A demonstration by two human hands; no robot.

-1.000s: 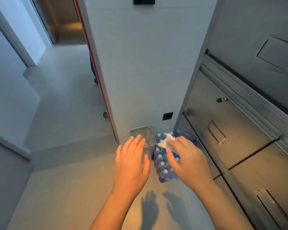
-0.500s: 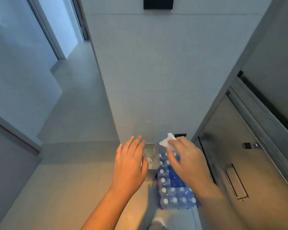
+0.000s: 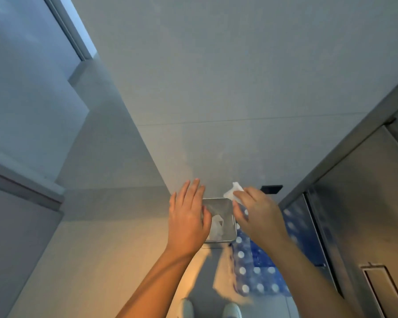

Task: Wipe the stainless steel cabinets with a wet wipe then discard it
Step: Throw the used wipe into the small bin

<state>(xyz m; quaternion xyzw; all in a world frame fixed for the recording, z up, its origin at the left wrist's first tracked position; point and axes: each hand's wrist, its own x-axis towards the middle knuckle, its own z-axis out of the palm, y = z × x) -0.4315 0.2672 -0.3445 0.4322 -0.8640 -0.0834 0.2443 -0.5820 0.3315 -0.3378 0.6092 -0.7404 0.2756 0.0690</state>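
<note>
My right hand (image 3: 257,214) pinches a crumpled white wet wipe (image 3: 234,192) between fingers and thumb, held just above the far right corner of a small square metal bin (image 3: 218,204) on the floor. Some white crumpled waste lies inside the bin. My left hand (image 3: 187,216) hovers with straight fingers over the bin's left side and holds nothing. The stainless steel cabinets (image 3: 368,203) run along the right edge of the view.
A shrink-wrapped pack of water bottles (image 3: 260,271) lies on the floor right of the bin, against the cabinets. A grey wall (image 3: 216,88) with a black socket (image 3: 271,189) rises behind the bin. My shoes (image 3: 186,308) show at the bottom. A corridor opens to the left.
I have stepped closer, so the bin now lies directly under my hands and its inside shows. My right hand with the wipe has moved over the bin's far right corner.
</note>
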